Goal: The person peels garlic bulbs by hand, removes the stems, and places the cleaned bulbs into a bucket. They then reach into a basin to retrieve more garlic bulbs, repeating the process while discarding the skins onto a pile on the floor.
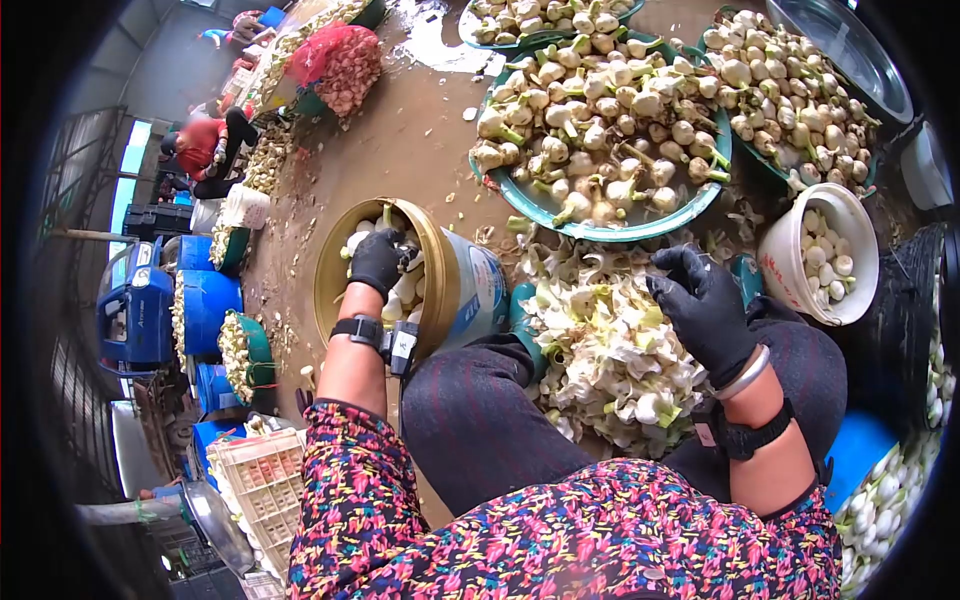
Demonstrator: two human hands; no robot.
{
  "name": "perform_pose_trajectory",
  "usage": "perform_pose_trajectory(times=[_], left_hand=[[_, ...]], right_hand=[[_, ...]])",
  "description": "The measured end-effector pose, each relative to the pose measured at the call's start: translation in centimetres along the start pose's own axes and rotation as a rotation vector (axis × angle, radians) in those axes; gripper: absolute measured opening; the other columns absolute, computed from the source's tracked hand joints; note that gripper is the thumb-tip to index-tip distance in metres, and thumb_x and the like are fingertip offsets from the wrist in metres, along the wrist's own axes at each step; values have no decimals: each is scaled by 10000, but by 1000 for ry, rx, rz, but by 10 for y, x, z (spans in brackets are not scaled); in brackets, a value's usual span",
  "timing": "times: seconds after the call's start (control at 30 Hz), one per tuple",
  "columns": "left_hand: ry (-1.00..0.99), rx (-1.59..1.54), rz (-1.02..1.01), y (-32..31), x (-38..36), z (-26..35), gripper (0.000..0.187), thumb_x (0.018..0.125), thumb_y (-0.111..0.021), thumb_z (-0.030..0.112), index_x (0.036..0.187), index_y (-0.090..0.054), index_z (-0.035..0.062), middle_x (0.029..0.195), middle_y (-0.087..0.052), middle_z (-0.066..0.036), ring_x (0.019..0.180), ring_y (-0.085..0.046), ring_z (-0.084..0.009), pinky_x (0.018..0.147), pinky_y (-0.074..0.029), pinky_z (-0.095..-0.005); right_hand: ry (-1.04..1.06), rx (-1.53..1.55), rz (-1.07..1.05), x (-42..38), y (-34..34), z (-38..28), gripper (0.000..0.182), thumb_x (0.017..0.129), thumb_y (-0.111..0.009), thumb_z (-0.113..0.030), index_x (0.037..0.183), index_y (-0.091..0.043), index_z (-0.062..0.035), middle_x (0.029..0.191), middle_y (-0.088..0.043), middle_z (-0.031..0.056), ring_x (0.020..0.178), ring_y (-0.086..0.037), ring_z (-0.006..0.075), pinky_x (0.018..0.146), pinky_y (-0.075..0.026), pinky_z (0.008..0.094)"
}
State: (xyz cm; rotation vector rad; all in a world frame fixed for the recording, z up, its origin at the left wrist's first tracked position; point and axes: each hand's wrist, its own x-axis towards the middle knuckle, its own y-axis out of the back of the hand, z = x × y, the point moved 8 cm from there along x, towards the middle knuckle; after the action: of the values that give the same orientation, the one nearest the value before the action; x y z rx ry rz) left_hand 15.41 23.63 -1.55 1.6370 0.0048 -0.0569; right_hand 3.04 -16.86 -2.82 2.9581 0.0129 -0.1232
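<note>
White garlic bulbs (404, 290) inside the tan bucket (434, 262)

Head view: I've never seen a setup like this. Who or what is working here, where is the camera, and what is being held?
There is no machine here, just a person with black gloves. The one camera sits on that person's head, looking forward and down. The left hand reaches into the mouth of a yellow bucket containing pale bulbs. The right hand, fingers bent, is raised near a heap of skins. Whether either hand grips something is unclear. Ahead on the brown floor stands a green tub piled with garlic; rightward, a white bucket holds more bulbs.
</note>
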Motion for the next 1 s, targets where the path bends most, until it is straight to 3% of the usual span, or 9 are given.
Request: perform_pose_trajectory(times=[0.17, 0.27, 0.43, 0.5, 0.7, 0.77, 0.83, 0.9, 1.0], left_hand=[[-54, 12, 48, -24, 9, -38, 150, 748, -642, 190, 803, -680, 57, 665, -632, -137, 609, -612, -281, 581, -481, -364], [112, -750, -33, -28, -3, -55, 104, 778, -569, 31, 826, -656, -2, 673, -615, -45, 558, -569, -115, 477, -467, -263], [273, -1408, 33, 11, -35, -65, 150, 767, -589, 51, 889, -642, -19, 686, -609, -39, 603, -577, -141, 547, -468, -267], [-534, -187, 333, 71, -46, -33, 174, 764, -603, 41, 921, -634, -28, 734, -622, -68, 648, -590, -158, 601, -487, -279], [-148, -522, 201, 88, -47, -48, 273, 796, -552, 21, 1058, -561, -56, 785, -606, -82, 712, -601, -168, 681, -507, -292], [-113, -1451, 135, 102, -42, -15, 329, 805, -531, 42, 1114, -520, -70, 803, -595, -79, 724, -606, -172, 686, -512, -300], [-131, -1613, -97, 111, -51, 55, 330, 827, -492, 79, 1121, -519, -68, 936, -603, -98, 773, -612, -157, 744, -498, -272], [-117, -1432, -335, 95, -67, 108, 399, 823, -528, 123, 1176, -493, -59, 993, -608, -117, 824, -615, -165, 753, -500, -268], [-123, -1237, -81, 70, -44, 41, 334, 835, -576, 98, 1143, -534, -22, 973, -625, -65, 843, -591, -136, 755, -482, -254]], right_hand=[[-33, -69, -48, 2, -10, -2, 212, 793, -606, -113, 947, -532, 13, 781, -564, 109, 673, -542, 154, 612, -443, 284], [-64, 8, -85, 0, -15, 1, 203, 796, -603, -115, 940, -530, 8, 768, -559, 117, 661, -545, 169, 604, -444, 293], [119, -109, -55, 1, -17, 6, 201, 790, -603, -123, 934, -532, -3, 756, -555, 121, 653, -551, 201, 598, -449, 322], [145, -120, -48, 0, -18, 2, 203, 784, -606, -128, 930, -536, -6, 753, -556, 124, 650, -552, 211, 597, -450, 330], [123, -156, -60, -2, -17, -1, 205, 766, -617, -142, 909, -551, -11, 743, -561, 127, 652, -556, 215, 595, -450, 330], [141, -154, -62, -1, -16, 0, 210, 769, -617, -145, 915, -552, -10, 744, -561, 131, 651, -556, 219, 598, -448, 330], [121, -130, -61, -2, -14, -4, 214, 771, -617, -152, 916, -555, -8, 747, -566, 135, 655, -558, 222, 604, -448, 331], [102, -109, -55, 0, -8, -4, 218, 773, -618, -160, 917, -557, -7, 750, -570, 139, 658, -560, 225, 609, -447, 332], [185, -143, -9, -3, -2, -7, 238, 777, -618, -176, 921, -562, 4, 764, -591, 154, 668, -573, 231, 615, -451, 336]])
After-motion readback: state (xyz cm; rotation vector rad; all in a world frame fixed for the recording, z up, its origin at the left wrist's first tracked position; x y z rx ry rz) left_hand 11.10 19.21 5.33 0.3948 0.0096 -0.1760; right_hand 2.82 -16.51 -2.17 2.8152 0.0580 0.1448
